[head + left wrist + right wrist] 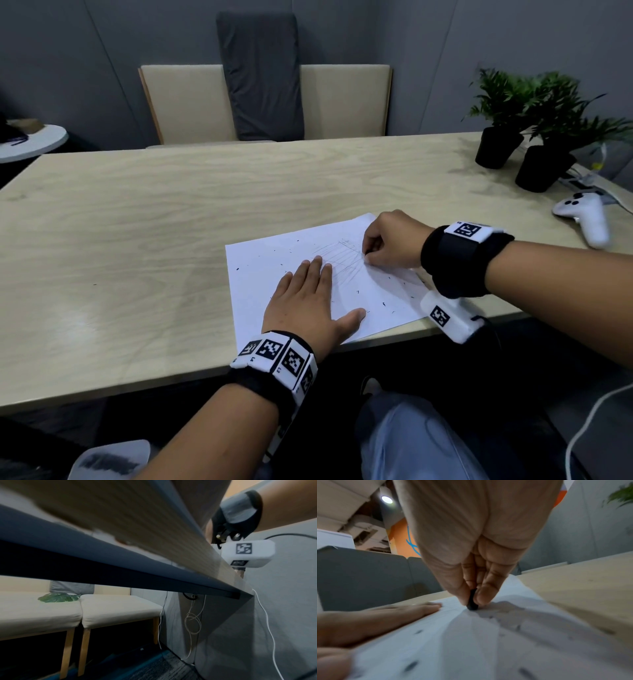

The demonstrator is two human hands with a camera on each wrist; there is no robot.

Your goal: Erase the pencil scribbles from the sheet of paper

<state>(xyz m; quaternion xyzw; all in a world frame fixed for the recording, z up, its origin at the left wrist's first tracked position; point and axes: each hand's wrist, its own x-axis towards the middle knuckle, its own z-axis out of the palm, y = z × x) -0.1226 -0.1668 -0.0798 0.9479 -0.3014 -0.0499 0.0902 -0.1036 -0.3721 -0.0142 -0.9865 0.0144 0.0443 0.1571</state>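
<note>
A white sheet of paper [260,263] lies near the front edge of the wooden table [154,212]. Faint pencil scribbles [342,257] mark its far right part, and dark eraser crumbs dot the sheet. My left hand [308,301] lies flat on the paper, fingers straight, holding it down. My right hand [387,246] pinches a small black eraser [472,601] between thumb and fingers, its tip pressed on the sheet [471,642] at the scribbles' right edge. The left hand's fingers [412,608] show flat beside it. The left wrist view shows only the table's edge and underside.
Two potted plants [513,137] in black pots stand at the table's far right corner. A white game controller [582,216] lies at the right edge. A beige bench [267,102] with a grey cushion stands behind the table. Cables hang under the table [193,615].
</note>
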